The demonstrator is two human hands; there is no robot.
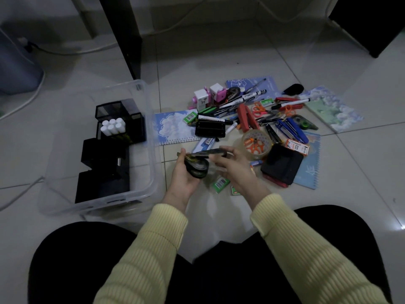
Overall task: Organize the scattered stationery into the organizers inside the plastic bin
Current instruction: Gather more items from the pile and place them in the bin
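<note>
The left hand (186, 179) curls round dark tape rolls (198, 167) above the floor (208, 208), just right of the plastic bin (151, 137). The right hand (234, 166) pinches the top roll (208, 151). Light, stiff and probably slick, they're best gripped across the rims.

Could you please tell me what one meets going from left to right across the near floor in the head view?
Plastic bin, left hand holding a dark tape dispenser, right hand, black case, blue spiral notebook.
</note>
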